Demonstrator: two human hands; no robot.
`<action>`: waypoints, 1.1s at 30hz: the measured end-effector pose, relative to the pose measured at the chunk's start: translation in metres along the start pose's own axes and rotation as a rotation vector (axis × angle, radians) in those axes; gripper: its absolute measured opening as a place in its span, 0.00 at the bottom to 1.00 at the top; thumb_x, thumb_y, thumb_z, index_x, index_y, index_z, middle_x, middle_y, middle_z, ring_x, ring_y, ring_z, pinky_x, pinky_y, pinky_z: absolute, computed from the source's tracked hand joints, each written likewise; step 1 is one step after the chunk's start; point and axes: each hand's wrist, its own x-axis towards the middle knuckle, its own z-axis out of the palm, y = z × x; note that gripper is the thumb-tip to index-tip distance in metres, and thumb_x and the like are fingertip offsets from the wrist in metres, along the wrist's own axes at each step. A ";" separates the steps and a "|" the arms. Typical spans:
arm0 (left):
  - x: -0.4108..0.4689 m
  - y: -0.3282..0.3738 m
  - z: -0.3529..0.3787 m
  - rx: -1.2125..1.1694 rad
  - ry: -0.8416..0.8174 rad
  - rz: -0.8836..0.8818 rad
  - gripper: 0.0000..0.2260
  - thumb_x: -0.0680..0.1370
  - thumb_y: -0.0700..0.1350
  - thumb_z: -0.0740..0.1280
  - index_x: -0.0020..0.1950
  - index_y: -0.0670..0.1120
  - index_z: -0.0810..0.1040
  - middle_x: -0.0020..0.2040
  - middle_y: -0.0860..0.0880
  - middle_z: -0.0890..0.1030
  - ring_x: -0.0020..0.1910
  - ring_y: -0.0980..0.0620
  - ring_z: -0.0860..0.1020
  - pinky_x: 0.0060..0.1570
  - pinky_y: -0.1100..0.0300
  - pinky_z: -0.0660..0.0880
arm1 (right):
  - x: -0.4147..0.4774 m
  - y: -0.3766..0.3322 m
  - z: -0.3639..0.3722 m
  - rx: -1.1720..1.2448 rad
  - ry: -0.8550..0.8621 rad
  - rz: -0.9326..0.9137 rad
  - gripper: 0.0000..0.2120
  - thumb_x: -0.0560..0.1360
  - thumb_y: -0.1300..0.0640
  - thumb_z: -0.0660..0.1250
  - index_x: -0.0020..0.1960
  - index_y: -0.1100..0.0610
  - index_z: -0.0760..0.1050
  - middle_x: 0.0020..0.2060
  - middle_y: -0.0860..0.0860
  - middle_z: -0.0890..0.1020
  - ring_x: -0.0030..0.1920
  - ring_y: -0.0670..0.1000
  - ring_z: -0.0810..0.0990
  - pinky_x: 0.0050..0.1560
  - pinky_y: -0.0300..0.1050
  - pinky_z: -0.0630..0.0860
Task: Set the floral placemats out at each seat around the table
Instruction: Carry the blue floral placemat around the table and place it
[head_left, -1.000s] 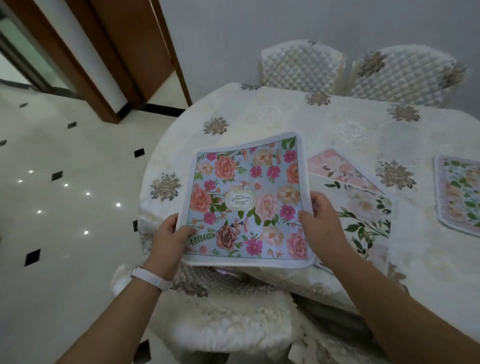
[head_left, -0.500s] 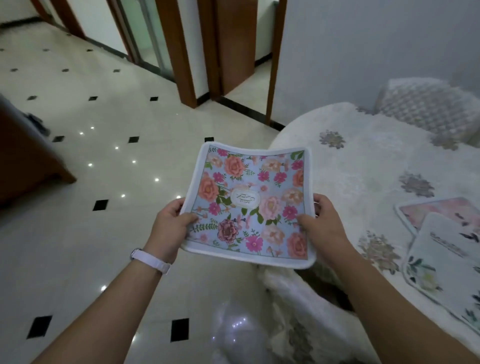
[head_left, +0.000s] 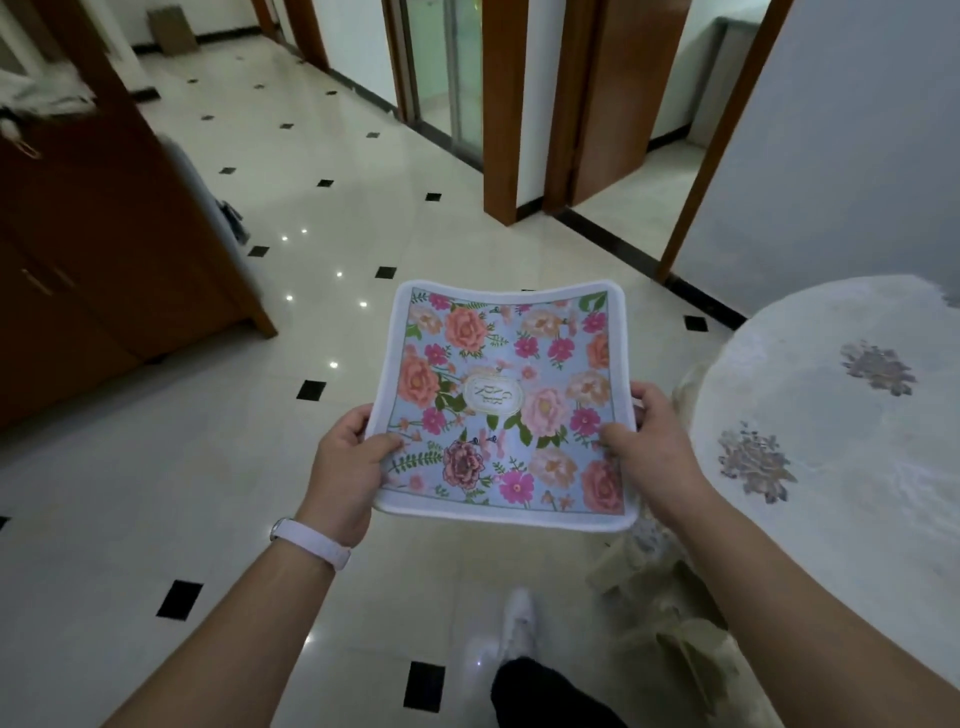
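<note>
Mostly tiled floor (head_left: 363, 218) left of the table (head_left: 841, 519), brown cabinet (head_left: 104, 270) far left of the table. Floral placemat (head_left: 509, 400) held in the air just left of the table edge: blue ground, pink and orange blooms, white border, middle sagging. Left hand (head_left: 348, 462) and right hand (head_left: 649, 447) pinch its side edges, thumbs on top.

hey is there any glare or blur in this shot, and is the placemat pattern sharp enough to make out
Head view: the placemat is sharp and evenly lit, though its centre lettering is hard to read. Head view: small ceiling-light glints dot the glossy floor. Head view: the shoe near the bottom edge looks smeared. Head view: the door frames lean outward from wide-angle distortion.
</note>
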 end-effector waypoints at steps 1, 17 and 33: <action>0.016 0.002 -0.001 0.000 0.001 -0.007 0.10 0.75 0.31 0.65 0.50 0.44 0.79 0.46 0.43 0.84 0.42 0.44 0.84 0.35 0.52 0.81 | 0.016 0.000 0.008 -0.012 -0.004 0.004 0.16 0.75 0.60 0.66 0.60 0.47 0.68 0.49 0.48 0.82 0.42 0.50 0.85 0.42 0.52 0.83; 0.275 0.093 0.067 -0.067 -0.062 -0.093 0.10 0.75 0.30 0.63 0.51 0.42 0.78 0.48 0.38 0.83 0.45 0.38 0.83 0.42 0.41 0.81 | 0.264 -0.082 0.044 0.036 0.096 0.020 0.16 0.74 0.62 0.65 0.58 0.48 0.69 0.48 0.48 0.81 0.42 0.48 0.85 0.39 0.46 0.83; 0.551 0.154 0.150 -0.027 -0.449 -0.137 0.11 0.74 0.31 0.64 0.51 0.44 0.77 0.50 0.38 0.83 0.45 0.38 0.82 0.43 0.39 0.79 | 0.439 -0.160 0.082 0.009 0.456 0.030 0.16 0.75 0.62 0.64 0.59 0.48 0.69 0.47 0.46 0.82 0.39 0.42 0.84 0.32 0.36 0.79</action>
